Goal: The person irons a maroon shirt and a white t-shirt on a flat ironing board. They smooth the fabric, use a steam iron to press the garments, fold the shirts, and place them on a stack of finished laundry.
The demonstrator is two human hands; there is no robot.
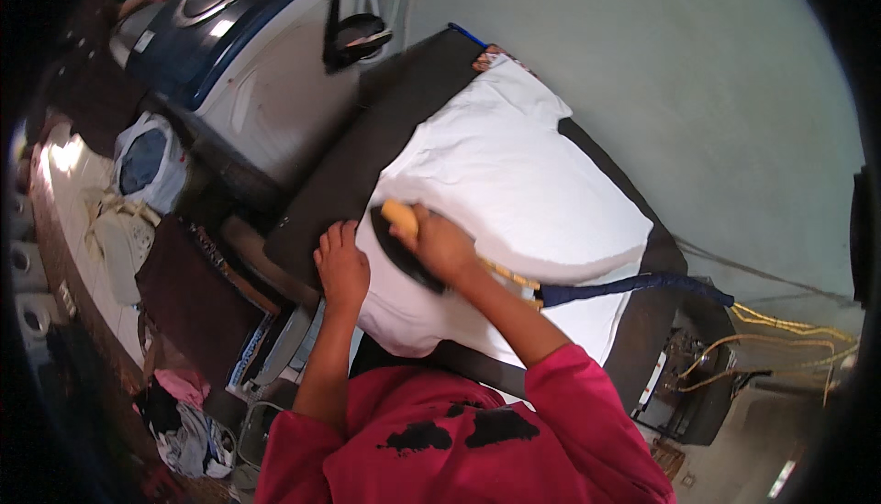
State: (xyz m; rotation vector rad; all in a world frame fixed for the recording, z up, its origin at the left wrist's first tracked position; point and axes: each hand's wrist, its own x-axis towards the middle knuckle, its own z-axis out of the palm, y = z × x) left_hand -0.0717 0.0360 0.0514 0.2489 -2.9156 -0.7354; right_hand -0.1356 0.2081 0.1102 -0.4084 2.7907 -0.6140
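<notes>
At the left, a blue-and-white washing machine stands far off, with heaps of clothes on the floor nearer by, too blurred to sort out. The left hand lies flat at the near-left edge of the white cloth, its fingers held close together and pressing down where the cloth meets the dark ironing board. Just to its right, touching the cloth, the iron rests under the right hand, whose fingers wrap tightly round the pale handle; the hand hides most of the iron's body. A dark blue cord runs right from it, its far end lost among tangled yellow wires.
</notes>
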